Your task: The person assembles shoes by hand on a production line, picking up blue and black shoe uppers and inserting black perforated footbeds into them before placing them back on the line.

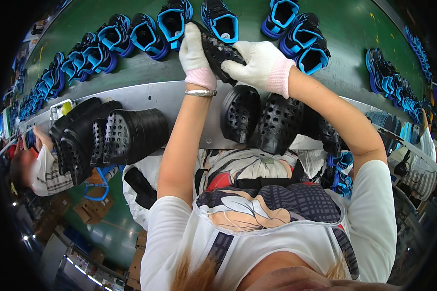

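Note:
My left hand (193, 52), in a white knit glove with a pink cuff, grips the far end of a black shoe last (217, 50) dotted with holes. My right hand (260, 63), gloved the same way, has its fingers closed on the near right end of that last. Both hands hold it tilted above the bench edge. Just below it stand more black perforated lasts (241, 112) on the grey ledge. Beyond my hands, black and blue sneakers (220, 24) stand on the green bench with their openings toward me.
More black lasts (131, 136) stand on the ledge to my left. A row of sneakers (115, 35) curves away left, and another row (393, 82) lies far right. A co-worker (43, 167) is at the far left, near a blue stool (97, 186) and cardboard boxes (93, 207).

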A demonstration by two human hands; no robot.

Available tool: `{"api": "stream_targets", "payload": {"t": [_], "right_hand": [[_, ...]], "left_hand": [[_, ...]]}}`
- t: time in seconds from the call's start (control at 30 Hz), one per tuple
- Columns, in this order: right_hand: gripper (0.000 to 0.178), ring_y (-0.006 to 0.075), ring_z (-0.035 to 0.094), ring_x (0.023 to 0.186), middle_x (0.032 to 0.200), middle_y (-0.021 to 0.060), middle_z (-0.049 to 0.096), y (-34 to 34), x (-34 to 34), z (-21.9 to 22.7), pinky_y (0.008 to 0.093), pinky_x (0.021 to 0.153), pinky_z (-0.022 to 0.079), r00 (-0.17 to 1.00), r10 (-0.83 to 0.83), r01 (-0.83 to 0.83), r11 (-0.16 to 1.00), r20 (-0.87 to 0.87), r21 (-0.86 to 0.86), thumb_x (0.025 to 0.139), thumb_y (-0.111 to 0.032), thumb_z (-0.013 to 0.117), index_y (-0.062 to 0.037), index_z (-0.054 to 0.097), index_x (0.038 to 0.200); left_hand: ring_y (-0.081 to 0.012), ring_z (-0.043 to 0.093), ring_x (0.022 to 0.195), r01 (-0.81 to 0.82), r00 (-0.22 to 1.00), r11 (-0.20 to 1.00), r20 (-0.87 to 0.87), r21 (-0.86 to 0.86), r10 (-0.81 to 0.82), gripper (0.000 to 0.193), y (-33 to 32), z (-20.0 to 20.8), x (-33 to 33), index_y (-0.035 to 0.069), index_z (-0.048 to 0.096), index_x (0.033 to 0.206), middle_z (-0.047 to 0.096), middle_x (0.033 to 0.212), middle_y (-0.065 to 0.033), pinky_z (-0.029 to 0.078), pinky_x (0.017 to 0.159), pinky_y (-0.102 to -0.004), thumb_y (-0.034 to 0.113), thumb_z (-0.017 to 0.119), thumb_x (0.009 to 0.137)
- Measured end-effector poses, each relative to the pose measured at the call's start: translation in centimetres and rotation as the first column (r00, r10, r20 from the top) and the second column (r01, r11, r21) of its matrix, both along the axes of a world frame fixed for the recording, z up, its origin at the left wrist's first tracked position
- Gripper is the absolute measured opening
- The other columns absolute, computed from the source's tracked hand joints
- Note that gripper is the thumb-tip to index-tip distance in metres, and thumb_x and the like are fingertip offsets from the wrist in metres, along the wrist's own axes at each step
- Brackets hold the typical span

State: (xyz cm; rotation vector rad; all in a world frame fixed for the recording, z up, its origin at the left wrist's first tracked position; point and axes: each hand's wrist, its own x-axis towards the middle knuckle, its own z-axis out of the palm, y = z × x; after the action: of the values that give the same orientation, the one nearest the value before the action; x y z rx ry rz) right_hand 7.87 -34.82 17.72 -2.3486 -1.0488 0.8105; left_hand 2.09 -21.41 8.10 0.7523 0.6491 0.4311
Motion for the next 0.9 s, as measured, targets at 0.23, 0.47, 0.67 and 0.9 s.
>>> {"api": "stream_targets", "payload": {"t": [0.23,0.47,0.67,0.9], "right_hand": [[0.050,0.0333,0.067,0.078,0.080,0.0208,0.067,1.1,6.5,-2.3,0.0397,0.076,0.053,0.995,0.069,-0.034,0.910,0.069,-0.414,0.080,-0.045,0.052,0.0011,0.069,0.089],[0.035,0.0322,0.068,0.091,0.097,0.0142,0.070,7.4,8.4,-6.8,0.0404,0.080,0.054,0.929,0.209,-0.006,0.833,0.305,-0.554,0.083,-0.033,0.055,-0.0072,0.072,0.099],[0.031,0.0349,0.066,0.092,0.101,0.0174,0.068,9.4,9.8,-14.7,0.0422,0.081,0.053,0.943,0.000,0.148,0.896,0.334,-0.418,0.088,-0.032,0.054,-0.0074,0.069,0.101],[0.032,0.0372,0.064,0.091,0.103,0.0204,0.066,10.7,9.5,-14.5,0.0436,0.080,0.053,0.976,-0.120,0.184,0.900,0.181,-0.394,0.085,-0.031,0.060,-0.0060,0.068,0.103]], "left_hand": [[-0.0243,0.065,0.094,0.459,0.889,0.222,-0.447,0.861,-0.103,0.039,1.7,-5.0,-1.3,0.003,0.062,0.117,0.065,0.108,-0.0132,0.053,0.080,-0.0330,0.028,0.065,0.087],[-0.0350,0.057,0.110,0.529,0.830,-0.041,-0.527,0.848,-0.182,0.036,1.0,-7.0,1.2,0.006,0.061,0.114,0.060,0.119,-0.0158,0.048,0.090,-0.0396,0.027,0.064,0.085],[-0.0352,0.061,0.105,0.940,0.290,-0.105,-0.925,0.323,-0.247,0.051,1.3,-5.5,6.3,0.010,0.061,0.119,0.063,0.117,-0.0174,0.050,0.088,-0.0426,0.047,0.060,0.084],[-0.0344,0.062,0.104,0.953,0.226,-0.152,-0.949,0.262,-0.221,0.048,2.2,-6.9,7.0,0.012,0.064,0.117,0.066,0.113,-0.0153,0.052,0.088,-0.0419,0.047,0.061,0.085]]}}
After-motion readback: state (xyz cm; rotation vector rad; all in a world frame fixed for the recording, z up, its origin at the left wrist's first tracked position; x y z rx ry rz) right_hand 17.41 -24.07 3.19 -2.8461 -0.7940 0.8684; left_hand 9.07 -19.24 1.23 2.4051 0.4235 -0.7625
